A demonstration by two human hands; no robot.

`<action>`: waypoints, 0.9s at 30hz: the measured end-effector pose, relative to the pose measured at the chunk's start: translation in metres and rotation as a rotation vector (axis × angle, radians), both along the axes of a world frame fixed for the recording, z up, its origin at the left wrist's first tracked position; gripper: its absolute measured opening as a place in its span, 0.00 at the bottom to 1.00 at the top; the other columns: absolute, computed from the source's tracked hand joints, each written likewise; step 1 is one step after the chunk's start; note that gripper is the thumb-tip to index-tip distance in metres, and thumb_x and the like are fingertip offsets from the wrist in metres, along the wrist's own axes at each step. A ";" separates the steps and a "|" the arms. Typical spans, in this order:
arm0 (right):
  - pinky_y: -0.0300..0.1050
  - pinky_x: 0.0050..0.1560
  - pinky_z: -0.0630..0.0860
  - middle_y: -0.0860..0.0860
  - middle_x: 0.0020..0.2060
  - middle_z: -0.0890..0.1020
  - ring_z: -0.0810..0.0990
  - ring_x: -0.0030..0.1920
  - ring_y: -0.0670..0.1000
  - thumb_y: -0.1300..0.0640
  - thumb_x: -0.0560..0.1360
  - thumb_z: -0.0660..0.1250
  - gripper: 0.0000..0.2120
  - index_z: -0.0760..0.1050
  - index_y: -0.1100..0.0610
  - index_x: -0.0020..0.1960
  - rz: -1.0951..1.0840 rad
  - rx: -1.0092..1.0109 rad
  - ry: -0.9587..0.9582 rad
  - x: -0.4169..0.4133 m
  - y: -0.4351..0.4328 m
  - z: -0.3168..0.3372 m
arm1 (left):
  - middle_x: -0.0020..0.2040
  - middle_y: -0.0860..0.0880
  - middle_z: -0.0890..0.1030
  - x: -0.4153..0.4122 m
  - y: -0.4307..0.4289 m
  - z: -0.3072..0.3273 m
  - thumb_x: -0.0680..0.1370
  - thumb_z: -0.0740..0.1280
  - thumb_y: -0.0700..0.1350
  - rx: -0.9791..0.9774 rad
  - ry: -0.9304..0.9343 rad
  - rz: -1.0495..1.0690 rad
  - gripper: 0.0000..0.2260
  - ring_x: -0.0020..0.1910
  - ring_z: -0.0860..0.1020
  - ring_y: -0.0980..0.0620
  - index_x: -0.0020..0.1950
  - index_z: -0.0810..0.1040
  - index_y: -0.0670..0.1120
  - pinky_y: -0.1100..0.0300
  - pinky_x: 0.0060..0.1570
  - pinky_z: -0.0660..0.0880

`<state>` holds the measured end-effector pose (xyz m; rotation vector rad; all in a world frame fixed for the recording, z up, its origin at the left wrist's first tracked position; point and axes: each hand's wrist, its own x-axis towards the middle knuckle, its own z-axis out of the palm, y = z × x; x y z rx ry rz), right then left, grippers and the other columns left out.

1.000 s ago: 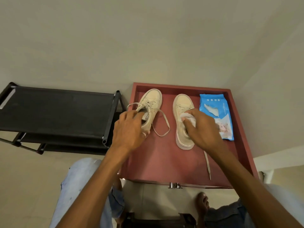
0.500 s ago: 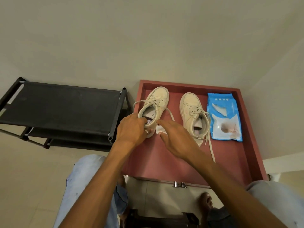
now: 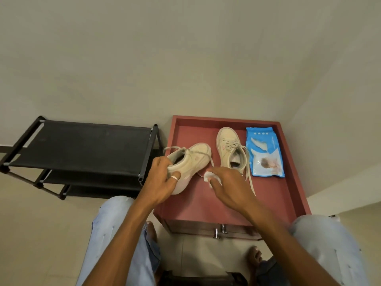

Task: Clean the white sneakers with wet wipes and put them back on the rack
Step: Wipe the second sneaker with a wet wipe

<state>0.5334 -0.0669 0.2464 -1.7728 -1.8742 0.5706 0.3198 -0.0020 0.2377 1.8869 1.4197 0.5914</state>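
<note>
Now left hand grip is closed round heel of one cream-white lace-up sneaker, tipped on its side over red wooden tabletop; it sat flat a sec ago. Right hand grip pinches small white wet wipe just beside it, having left second sneaker, which rests by blue plastic wipes pack. Black fabric-shelf rack is at left. Prob this shoe gets wiped next.

Left hand grips tilted sneaker; right hand pinches wipe.

Left hand in curled grip; right hand in fingertip pinch
</note>
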 end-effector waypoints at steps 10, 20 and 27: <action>0.48 0.49 0.75 0.47 0.46 0.81 0.79 0.48 0.49 0.55 0.75 0.64 0.07 0.78 0.53 0.50 -0.231 -0.014 0.135 0.013 -0.052 0.009 | 0.47 0.51 0.79 -0.042 -0.065 0.019 0.80 0.66 0.36 -0.175 -0.211 0.025 0.07 0.46 0.78 0.54 0.49 0.73 0.47 0.66 0.39 0.74; 0.46 0.46 0.75 0.45 0.47 0.83 0.79 0.47 0.48 0.42 0.68 0.73 0.17 0.80 0.51 0.52 -0.121 -0.205 0.095 -0.021 -0.068 0.002 | 0.48 0.46 0.80 -0.044 -0.074 0.018 0.77 0.67 0.40 -0.240 -0.188 -0.097 0.07 0.45 0.78 0.48 0.46 0.75 0.53 0.57 0.44 0.74; 0.44 0.29 0.68 0.54 0.35 0.78 0.72 0.31 0.48 0.57 0.72 0.66 0.06 0.75 0.58 0.38 -0.221 -0.503 0.666 -0.025 -0.067 0.031 | 0.49 0.52 0.79 -0.041 -0.074 0.016 0.81 0.64 0.38 -0.251 -0.175 -0.106 0.09 0.48 0.78 0.53 0.50 0.73 0.53 0.62 0.44 0.74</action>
